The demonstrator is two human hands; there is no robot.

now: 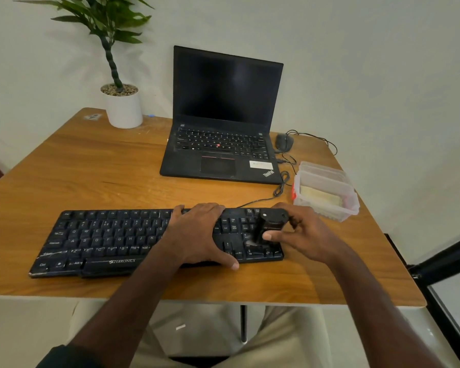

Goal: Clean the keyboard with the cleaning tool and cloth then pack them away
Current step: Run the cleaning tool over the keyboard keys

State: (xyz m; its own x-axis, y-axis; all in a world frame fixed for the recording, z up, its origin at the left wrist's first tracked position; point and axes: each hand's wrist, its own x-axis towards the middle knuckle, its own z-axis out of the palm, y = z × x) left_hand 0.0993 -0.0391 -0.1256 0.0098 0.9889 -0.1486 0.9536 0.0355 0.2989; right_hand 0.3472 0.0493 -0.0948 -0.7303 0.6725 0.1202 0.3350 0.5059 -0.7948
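Observation:
A black keyboard lies along the near part of the wooden table. My left hand rests flat across its right-middle keys, thumb at the front edge. My right hand grips a small black cleaning tool, held down on the number pad at the keyboard's right end. A folded pale cloth lies inside a clear plastic container just beyond my right hand.
An open black laptop stands behind the keyboard, with a wired mouse and cables to its right. A potted plant sits at the back left. The table's right edge drops off near a dark frame.

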